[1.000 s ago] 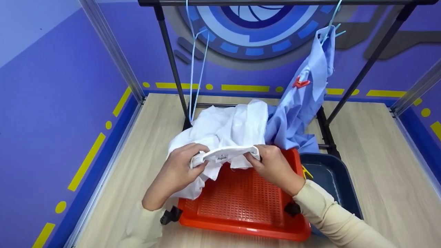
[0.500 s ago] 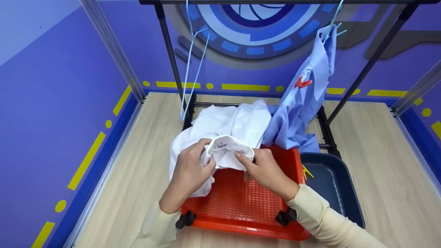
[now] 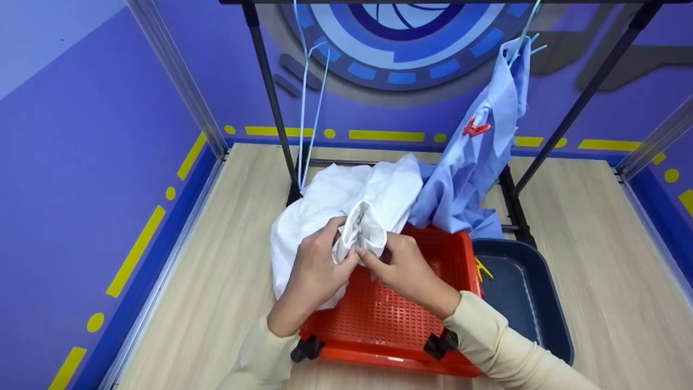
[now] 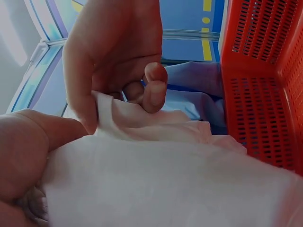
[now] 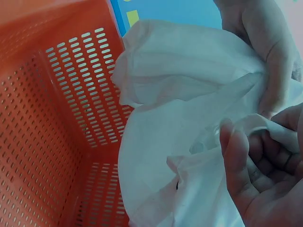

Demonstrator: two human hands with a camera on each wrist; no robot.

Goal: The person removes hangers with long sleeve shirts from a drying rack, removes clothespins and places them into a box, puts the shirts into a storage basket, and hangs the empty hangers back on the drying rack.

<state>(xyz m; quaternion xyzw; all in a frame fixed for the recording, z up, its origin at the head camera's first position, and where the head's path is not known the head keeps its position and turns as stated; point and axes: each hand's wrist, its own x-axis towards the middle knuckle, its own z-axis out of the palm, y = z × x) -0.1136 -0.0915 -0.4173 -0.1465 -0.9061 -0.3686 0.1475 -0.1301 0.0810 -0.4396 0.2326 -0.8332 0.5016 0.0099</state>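
A white shirt [image 3: 346,189] lies bunched over the back left of the red basket [image 3: 392,355], its collar raised toward me. My left hand [image 3: 316,265] pinches one side of the collar between thumb and fingers. On the other side, my right hand [image 3: 409,271] pinches the collar band too, so the thumbs nearly meet and the collar bends into a narrow loop. Dark print shows faintly inside it. White cloth [image 4: 142,179] fills the lower left wrist view. In the right wrist view the shirt's fabric [image 5: 156,132] hangs beside the basket's perforated wall.
A black rack [image 3: 262,81] stands behind, with a light blue hanger [image 3: 304,119] at left. A blue garment [image 3: 471,162] hangs at right with a red clothespin [image 3: 476,128]. A dark basin [image 3: 514,287] and yellow clothespin [image 3: 483,269] are right of the basket.
Both hands have moved toward each other, folding the collar from a stretched line into a narrow loop. The blue hanger sways, and the basket's front has shifted slightly.
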